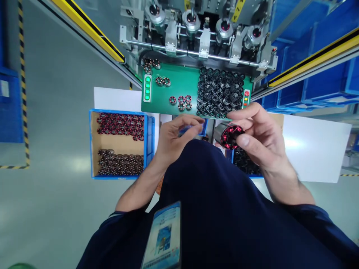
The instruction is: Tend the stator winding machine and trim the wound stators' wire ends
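Observation:
My right hand (259, 136) is closed on a metal cylindrical part (224, 133) with red and black inside, its thumb at the black centre. My left hand (179, 136) holds nothing that I can see; its fingers are bent and a little apart, near the front edge of the green tabletop (179, 80). On that tabletop, several black ring parts (220, 91) are packed at the right. Several small red-and-black rings (181, 99) sit in the middle, and copper-coloured rings (163, 81) lie towards the back left.
Behind the tabletop is a machine with metal holders (191, 18) and rails. A blue bin (145, 145) at the left holds rows of red and brown parts. Another bin of black parts (246, 161) is partly behind my right hand. Yellow-edged posts (89, 31) flank the machine.

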Demonstrator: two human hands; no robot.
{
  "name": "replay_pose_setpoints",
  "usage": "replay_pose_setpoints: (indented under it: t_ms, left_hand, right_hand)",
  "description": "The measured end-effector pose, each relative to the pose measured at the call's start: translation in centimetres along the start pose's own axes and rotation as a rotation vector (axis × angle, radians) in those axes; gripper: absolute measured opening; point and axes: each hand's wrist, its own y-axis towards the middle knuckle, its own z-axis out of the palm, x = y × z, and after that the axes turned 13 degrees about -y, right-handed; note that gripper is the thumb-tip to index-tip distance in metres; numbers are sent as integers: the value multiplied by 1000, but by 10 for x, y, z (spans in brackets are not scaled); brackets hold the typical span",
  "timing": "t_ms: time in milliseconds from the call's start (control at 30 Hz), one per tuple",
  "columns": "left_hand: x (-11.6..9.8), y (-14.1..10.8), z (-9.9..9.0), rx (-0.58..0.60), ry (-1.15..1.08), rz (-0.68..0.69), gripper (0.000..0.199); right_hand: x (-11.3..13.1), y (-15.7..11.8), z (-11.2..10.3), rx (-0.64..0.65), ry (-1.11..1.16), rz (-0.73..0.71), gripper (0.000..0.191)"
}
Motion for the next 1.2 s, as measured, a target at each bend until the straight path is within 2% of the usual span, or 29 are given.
replay_pose_setpoints:
  t_ms: [200, 267, 433, 500, 567, 600, 700, 733, 867, 967, 1100, 1200]
  left_hand:
    - [-36, 4, -2, 112, -51, 9, 22]
    - [-40, 4, -1, 121, -97, 10, 18]
    - [-16, 2, -8, 155, -174, -86, 16]
    - [-8, 1, -13, 122, -162, -106, 19]
    - [-9, 1, -17, 97, -169, -48, 20]
    - [-14, 1, -17, 104, -165, 16, 28]
    - [-34, 1, -10, 149, -27, 220, 75]
    - [-40, 1, -5, 149, 40, 275, 79]
    - [-49, -2, 8, 84, 230, 420, 50]
    - [-45, -4, 9, 71, 350, 487, 44]
    - [-43, -3, 7, 74, 456, 558, 40]
    - [-49, 0, 6, 9, 467, 631, 22]
  right_hand:
    - [-1, 5, 6, 70, 19, -73, 53]
    - [-4, 7, 9, 77, 40, -104, 50]
    - [-8, 9, 8, 60, 115, -187, 47]
    - [-6, 9, 6, 44, 114, -177, 47]
    - [-3, 8, 4, 28, 99, -161, 49]
    - [-3, 9, 4, 28, 93, -156, 51]
    - [-5, 11, 7, 58, 88, -158, 58]
    - [-6, 11, 7, 74, 86, -163, 59]
    - [-8, 13, 8, 140, 17, -206, 63]
    - [-4, 15, 6, 26, -138, -306, 59]
    - [-1, 18, 0, -120, -273, -471, 23]
    - [-4, 18, -3, -318, -220, -441, 19]
